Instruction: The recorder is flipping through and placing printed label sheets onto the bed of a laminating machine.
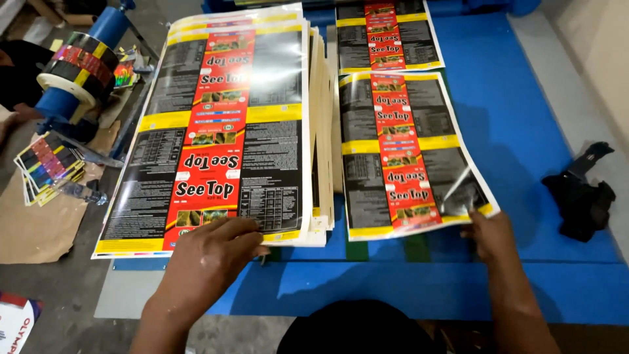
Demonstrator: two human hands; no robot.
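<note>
A thick stack of glossy printed sheets (216,131), black with a red strip down the middle and yellow bars, filled the centre-left of the frame on a blue table (524,118), its edges squared so that the pile stood as one block. The left hand (209,255) lay flat on the near edge of the top sheet at the lower centre, fingers spread and pressing down rather than curled round anything, which looked like a way to keep the pile from sliding. To the right of the stack, just apart from it, a single sheet (406,151) lay loose on the table, slightly skewed, with another sheet (386,36) of the same print above it at the top of the frame. The right hand (488,236), at the lower right, pinched the near right corner of the loose sheet between thumb and fingertips, the corner lifted and catching the light. Both forearms reached in from the bottom edge, the left angled up to the right, the right almost straight. A black cloth (580,196) sat at the far right, a roll on a blue spindle (78,65) at the upper left, and a small fan of cut labels (49,167) lay on brown paper below it.
</note>
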